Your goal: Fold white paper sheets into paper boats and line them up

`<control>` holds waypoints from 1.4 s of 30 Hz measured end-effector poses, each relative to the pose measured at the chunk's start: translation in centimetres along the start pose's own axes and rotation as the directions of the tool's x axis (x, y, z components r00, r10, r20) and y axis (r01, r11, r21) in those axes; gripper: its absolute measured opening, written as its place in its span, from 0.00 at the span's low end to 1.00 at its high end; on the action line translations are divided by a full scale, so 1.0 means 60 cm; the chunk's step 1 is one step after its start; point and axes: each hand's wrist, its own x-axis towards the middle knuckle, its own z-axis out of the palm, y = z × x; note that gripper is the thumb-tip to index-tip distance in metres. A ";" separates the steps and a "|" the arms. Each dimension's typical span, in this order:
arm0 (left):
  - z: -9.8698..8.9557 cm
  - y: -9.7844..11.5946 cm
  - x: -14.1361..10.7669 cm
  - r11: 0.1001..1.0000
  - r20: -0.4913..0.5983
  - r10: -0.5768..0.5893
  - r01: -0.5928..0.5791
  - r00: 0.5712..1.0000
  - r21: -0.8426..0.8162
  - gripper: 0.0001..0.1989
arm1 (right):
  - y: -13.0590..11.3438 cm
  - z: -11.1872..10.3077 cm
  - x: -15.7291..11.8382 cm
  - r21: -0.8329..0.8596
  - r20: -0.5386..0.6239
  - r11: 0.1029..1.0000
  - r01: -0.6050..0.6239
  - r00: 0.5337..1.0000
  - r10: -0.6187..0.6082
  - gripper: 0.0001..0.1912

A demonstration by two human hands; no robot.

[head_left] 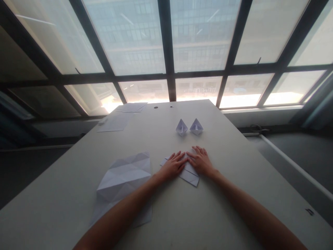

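A folded piece of white paper (189, 176) lies flat on the white table (213, 215), partly covered by both hands. My left hand (173, 164) rests on its left part with the fingers spread. On its upper right part lies my right hand (201, 160), fingers apart, the two hands' fingertips close together near the middle. Beyond them stand two small folded paper boats, a left one (181, 128) and a right one (196, 127), side by side.
A large creased sheet (125, 180) lies to the left, partly under my left forearm. Flat white sheets (116, 122) are at the far left of the table. A small dark object (309, 211) sits near the right edge. Windows stand behind the far edge.
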 end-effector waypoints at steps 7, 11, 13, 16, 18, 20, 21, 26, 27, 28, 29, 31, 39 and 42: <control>0.002 -0.003 0.000 1.000 -0.006 0.005 -0.005 1.000 0.010 0.21 | 0.010 0.013 0.007 0.004 0.034 0.999 -0.054 0.998 0.054 0.29; 0.000 -0.001 0.000 1.000 0.006 -0.001 0.001 1.000 0.013 0.21 | 0.012 0.020 0.008 -0.004 0.040 0.998 -0.064 0.997 0.064 0.34; 0.000 -0.002 0.000 1.000 0.013 -0.006 0.005 1.000 0.013 0.22 | 0.014 0.022 0.008 -0.004 0.037 0.998 -0.068 0.997 0.068 0.37; 0.003 -0.005 0.000 1.000 0.036 -0.013 0.012 0.999 0.012 0.25 | 0.015 0.022 0.006 0.007 0.035 0.999 -0.049 0.998 0.049 0.36; 0.005 -0.008 0.001 1.000 0.049 -0.017 0.016 0.999 0.019 0.27 | 0.016 0.021 0.004 0.017 0.037 1.000 0.003 0.999 -0.004 0.33; 0.007 -0.009 0.001 0.999 0.062 -0.019 0.017 0.998 0.036 0.28 | 0.016 0.018 0.002 0.025 0.049 0.998 0.065 0.997 -0.066 0.32; 0.008 -0.010 0.001 0.999 0.069 -0.020 0.017 0.997 0.046 0.29 | 0.016 0.017 0.001 0.028 0.058 0.996 0.088 0.994 -0.090 0.33; 0.002 -0.008 -0.001 0.998 0.086 -0.010 0.004 0.996 0.069 0.31 | 0.016 0.014 -0.002 0.036 0.083 0.989 0.145 0.986 -0.148 0.35; -0.001 -0.007 -0.002 0.998 0.088 0.002 -0.008 0.996 0.059 0.32 | 0.016 0.014 -0.002 0.039 0.087 0.988 0.150 0.984 -0.153 0.36; -0.004 -0.007 -0.003 0.999 0.093 0.022 -0.026 0.995 0.043 0.32 | 0.016 0.013 -0.002 0.042 0.092 0.987 0.152 0.984 -0.156 0.37; -0.007 -0.007 -0.004 0.999 0.100 0.046 -0.048 0.994 0.022 0.32 | 0.016 0.013 -0.001 0.046 0.096 0.987 0.152 0.983 -0.155 0.38; -0.011 -0.008 -0.006 0.995 0.107 0.096 -0.093 0.990 -0.030 0.33 | 0.016 0.013 -0.001 0.054 0.103 0.988 0.146 0.983 -0.151 0.40; -0.006 -0.017 0.005 0.960 -0.031 0.097 -0.102 0.995 -0.263 0.23 | 0.017 0.013 0.000 0.060 0.118 0.989 0.132 0.983 -0.138 0.43; -0.004 -0.020 0.006 0.936 -0.103 0.068 -0.099 0.992 -0.338 0.19 | 0.017 0.012 -0.001 0.062 0.116 0.989 0.133 0.983 -0.139 0.43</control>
